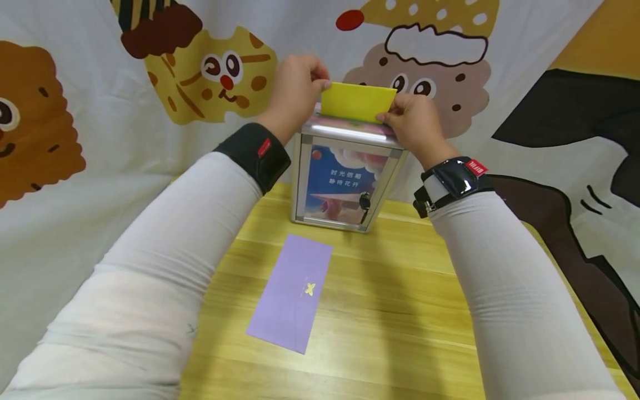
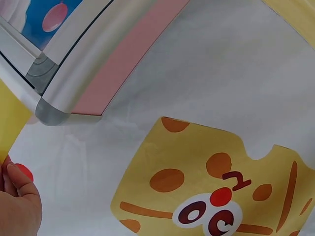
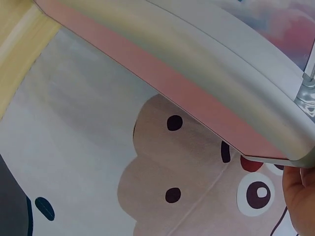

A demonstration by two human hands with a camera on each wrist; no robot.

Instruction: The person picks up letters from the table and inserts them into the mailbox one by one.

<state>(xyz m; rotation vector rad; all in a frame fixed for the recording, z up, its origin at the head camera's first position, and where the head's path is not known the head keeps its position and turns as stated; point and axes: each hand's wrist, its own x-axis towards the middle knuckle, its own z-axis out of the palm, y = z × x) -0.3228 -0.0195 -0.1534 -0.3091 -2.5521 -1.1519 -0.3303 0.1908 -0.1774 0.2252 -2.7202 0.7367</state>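
Observation:
A yellow envelope (image 1: pixel 357 101) stands upright at the top of a metal-framed letter box (image 1: pixel 300 178), its lower edge at the box's top face. My left hand (image 1: pixel 298 89) pinches its left upper corner between thumb and fingers. On the other side my right hand (image 1: pixel 415 122) pinches its right edge, close to the box's top. In the left wrist view the left fingertips hold the yellow envelope (image 2: pixel 11 118) beside the box corner. The right wrist view shows only part of the right hand (image 3: pixel 301 196) at the box's edge; the envelope is hidden there.
A purple envelope (image 1: pixel 287 300) with a gold butterfly mark lies on the wooden table (image 1: pixel 350 344) in front of the box. A small black lock (image 1: pixel 365 201) sits on the box's front door. Behind hangs a cloth (image 1: pixel 200 144) printed with cartoon biscuits.

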